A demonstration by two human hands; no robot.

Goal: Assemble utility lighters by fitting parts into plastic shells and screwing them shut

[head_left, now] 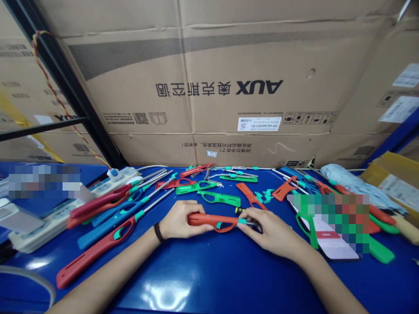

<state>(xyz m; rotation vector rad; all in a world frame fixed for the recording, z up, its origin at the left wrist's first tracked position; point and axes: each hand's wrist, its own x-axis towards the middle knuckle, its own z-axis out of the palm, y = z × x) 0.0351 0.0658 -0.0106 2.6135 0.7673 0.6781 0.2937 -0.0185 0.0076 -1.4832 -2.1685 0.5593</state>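
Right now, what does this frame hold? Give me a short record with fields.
Left hand: fingers wrapped around the grip end of an orange plastic stick-lighter body with a teal trigger; dark band at the wrist.
Right hand: fingers pinch that body's front end.
Nearby: green plastic lighter shell; long red lighter with metal tube; white power strip.
Surface: blue tabletop.
Behind: brown cardboard box.
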